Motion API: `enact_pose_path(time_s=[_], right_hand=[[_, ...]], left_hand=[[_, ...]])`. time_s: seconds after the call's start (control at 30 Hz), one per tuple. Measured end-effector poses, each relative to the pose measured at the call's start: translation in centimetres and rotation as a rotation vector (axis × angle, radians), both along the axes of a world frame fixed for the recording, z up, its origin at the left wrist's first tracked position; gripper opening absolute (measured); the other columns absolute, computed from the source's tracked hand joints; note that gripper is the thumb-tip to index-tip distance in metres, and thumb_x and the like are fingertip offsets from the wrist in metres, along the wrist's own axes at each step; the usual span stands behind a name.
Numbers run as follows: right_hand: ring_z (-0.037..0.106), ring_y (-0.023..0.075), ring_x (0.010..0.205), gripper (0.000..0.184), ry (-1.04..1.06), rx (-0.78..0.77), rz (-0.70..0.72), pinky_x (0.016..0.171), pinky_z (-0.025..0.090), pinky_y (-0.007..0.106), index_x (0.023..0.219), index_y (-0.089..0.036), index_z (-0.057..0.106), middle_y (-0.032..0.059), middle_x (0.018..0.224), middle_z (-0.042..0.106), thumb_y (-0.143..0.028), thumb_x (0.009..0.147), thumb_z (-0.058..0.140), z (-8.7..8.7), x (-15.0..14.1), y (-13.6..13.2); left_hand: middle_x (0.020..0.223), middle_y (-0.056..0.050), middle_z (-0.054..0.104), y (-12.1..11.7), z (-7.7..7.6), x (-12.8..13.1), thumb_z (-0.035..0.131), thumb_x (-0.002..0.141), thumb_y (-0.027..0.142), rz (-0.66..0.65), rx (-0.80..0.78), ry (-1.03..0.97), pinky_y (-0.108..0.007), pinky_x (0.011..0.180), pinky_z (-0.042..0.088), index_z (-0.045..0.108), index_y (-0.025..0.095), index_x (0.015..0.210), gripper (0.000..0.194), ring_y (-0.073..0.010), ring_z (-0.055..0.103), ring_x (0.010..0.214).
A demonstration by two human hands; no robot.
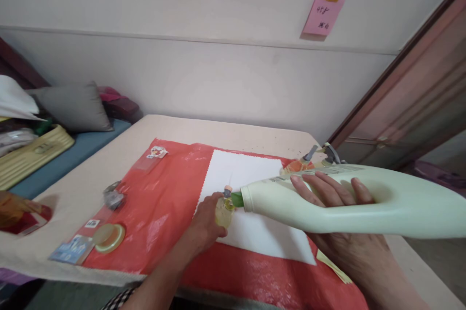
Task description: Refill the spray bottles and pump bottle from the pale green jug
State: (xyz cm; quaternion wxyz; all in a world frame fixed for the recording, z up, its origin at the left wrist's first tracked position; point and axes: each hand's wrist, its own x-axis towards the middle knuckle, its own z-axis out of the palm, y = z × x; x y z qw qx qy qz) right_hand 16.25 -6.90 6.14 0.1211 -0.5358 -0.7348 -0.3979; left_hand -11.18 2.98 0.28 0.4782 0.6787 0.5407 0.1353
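Observation:
My right hand (338, 213) is wrapped round a large pale green bottle (400, 203), which lies nearly level with its green spout (237, 199) pointing left. The spout meets the mouth of a small clear bottle (224, 209) with yellowish liquid in it. My left hand (204, 225) is closed round that small bottle and holds it upright over a white sheet (247, 203). The sheet lies on a red plastic mat (156, 213) spread over the table.
On the mat's left lie a round yellowish lid (108, 237), a crumpled grey piece (113, 197) and small printed packets (72, 249). Small spray bottles (309, 160) lie behind the big bottle. Cushions (73, 106) and a yellow case (32, 152) sit at the left. A pink note (323, 14) hangs on the wall.

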Motion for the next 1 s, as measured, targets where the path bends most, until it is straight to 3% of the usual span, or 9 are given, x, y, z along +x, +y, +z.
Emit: enact_pose_path(time_s=[0.23,1.0], right_hand=[[0.056,0.0362,0.131,0.074,0.017,-0.005,-0.012,0.118,0.028,0.062,0.162,-0.020,0.029,0.0179,0.134,0.065,-0.020,0.095,0.060,0.0,-0.1,0.1],[0.056,0.0377,0.132,0.076,-0.021,-0.026,-0.016,0.116,0.030,0.064,0.163,-0.020,0.028,0.0183,0.138,0.064,-0.015,0.094,0.058,0.3,-0.2,-0.4]], left_hand=[[0.143,-0.008,0.054,0.2,-0.5,0.0,0.072,0.060,0.008,-0.013,0.016,0.021,-0.036,0.105,0.043,0.045,0.027,0.142,0.089,-0.0276,0.051,0.129],[0.145,-0.012,0.051,0.2,-1.0,0.0,0.071,0.061,0.006,-0.029,0.025,0.038,-0.036,0.103,0.042,0.045,0.021,0.146,0.090,-0.0289,0.051,0.128]])
